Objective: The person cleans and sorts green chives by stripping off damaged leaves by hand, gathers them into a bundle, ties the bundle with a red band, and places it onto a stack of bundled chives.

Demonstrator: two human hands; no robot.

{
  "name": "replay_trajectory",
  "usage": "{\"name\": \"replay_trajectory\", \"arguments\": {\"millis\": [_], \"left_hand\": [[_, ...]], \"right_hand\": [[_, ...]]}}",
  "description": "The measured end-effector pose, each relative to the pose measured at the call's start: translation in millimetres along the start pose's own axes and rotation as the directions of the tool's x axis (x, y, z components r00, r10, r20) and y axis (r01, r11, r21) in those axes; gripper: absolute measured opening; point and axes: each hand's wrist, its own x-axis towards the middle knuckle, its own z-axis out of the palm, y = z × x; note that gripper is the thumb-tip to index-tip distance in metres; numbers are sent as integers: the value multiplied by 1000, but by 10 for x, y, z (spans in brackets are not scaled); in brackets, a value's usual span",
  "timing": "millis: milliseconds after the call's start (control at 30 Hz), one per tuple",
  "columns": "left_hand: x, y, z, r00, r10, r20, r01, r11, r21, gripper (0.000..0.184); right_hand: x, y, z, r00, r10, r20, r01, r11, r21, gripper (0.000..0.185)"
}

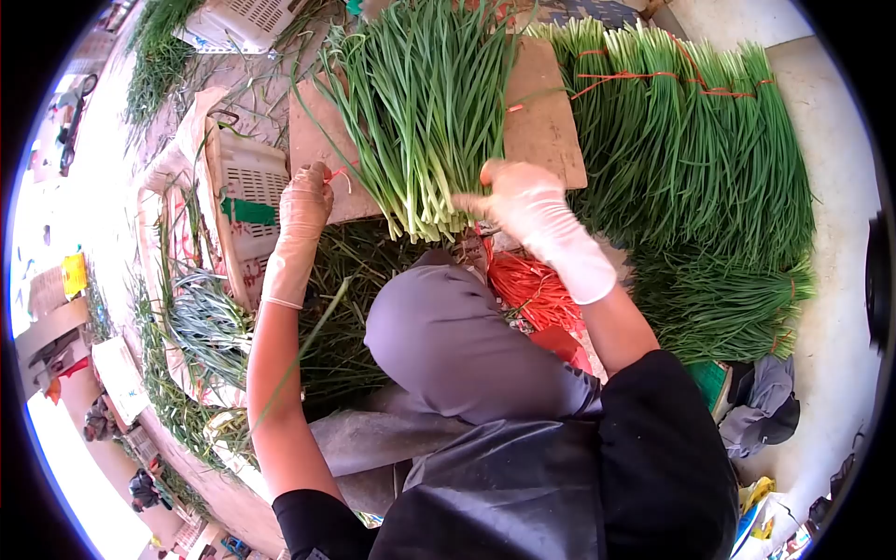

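Observation:
A big bunch of long green stalks (425,112) lies across a brown board (546,121), its pale ends pointing toward me over the near edge. My left hand (306,201), in a thin glove, is closed on a piece of red tie (343,174) at the board's left edge. My right hand (523,198), gloved too, is beside the pale ends on the right. Its thumb and fingers are apart, and nothing shows between them. Below it, a heap of red ties (532,289) lies beside my knee.
Tied bundles of green stalks (691,159) are stacked at the right against a pale wall (840,159). A white crate (257,177) stands at the left, with loose leaves (201,313) around it. Another white crate (243,23) is at the upper left. Folded cloth (761,401) lies at the lower right.

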Motion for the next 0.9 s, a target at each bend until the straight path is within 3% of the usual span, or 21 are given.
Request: {"name": "replay_trajectory", "arguments": {"millis": [33, 133, 200, 300, 367, 433, 467, 500, 533, 567, 633, 667, 767, 833, 900], "left_hand": [[-4, 6, 28, 1000, 16, -8, -16, 999, 44, 17], [-3, 43, 14, 999, 34, 31, -39, 986, 163, 14], [9, 86, -34, 997, 65, 37, -72, 974, 216, 13], [54, 209, -152, 994, 103, 23, -105, 967, 234, 11], [69, 290, -218, 994, 106, 15, -107, 975, 197, 11], [41, 327, -222, 994, -102, 45, 100, 994, 39, 15], [14, 296, -186, 993, -105, 54, 103, 994, 36, 15], [2, 238, -142, 971, -219, 100, 230, 966, -118, 17], [20, 205, -117, 934, -318, 160, 351, 899, -262, 21], [34, 207, -120, 935, -316, 159, 348, 899, -264, 21], [27, 252, -171, 802, -456, 385, 596, 567, -569, 24], [5, 274, -196, 802, -452, 391, 591, 498, -635, 21], [-16, 267, -233, 781, -416, 467, 618, 397, -679, 17], [-34, 262, -214, 798, -414, 438, 588, 374, -718, 16], [-62, 215, -220, 773, -403, 490, 626, 359, -692, 16]], "right_hand": [[44, 7, 81, 982, 20, 190, -17, 1000, -17, 43], [44, 104, 41, 980, -14, 200, -15, 989, 145, 36], [97, 156, -63, 998, -43, 55, 15, 902, 431, 35], [455, 196, -4, 994, -95, -62, 112, 919, 377, 32], [557, 266, -94, 992, -123, -17, 122, 949, 290, 35], [533, 364, -300, 991, 83, -109, -45, 949, 313, 38], [578, 505, -295, 984, 156, -89, -127, 955, 267, 36], [604, 629, -204, 974, 178, -139, -151, 972, 180, 29], [735, 856, 106, 937, 87, -337, -92, 996, 2, 26], [845, 1024, 351, 864, -35, -503, -67, 981, -184, 22], [898, 996, 316, 895, -86, -438, -23, 971, -237, 19], [916, 975, 319, 922, -135, -364, 28, 958, -285, 17], [980, 1004, 391, 934, -223, -278, 124, 935, -333, 14], [902, 956, 255, 945, -200, -257, 113, 941, -318, 14], [775, 917, 126, 978, -132, -162, 106, 981, -162, 17]]}}
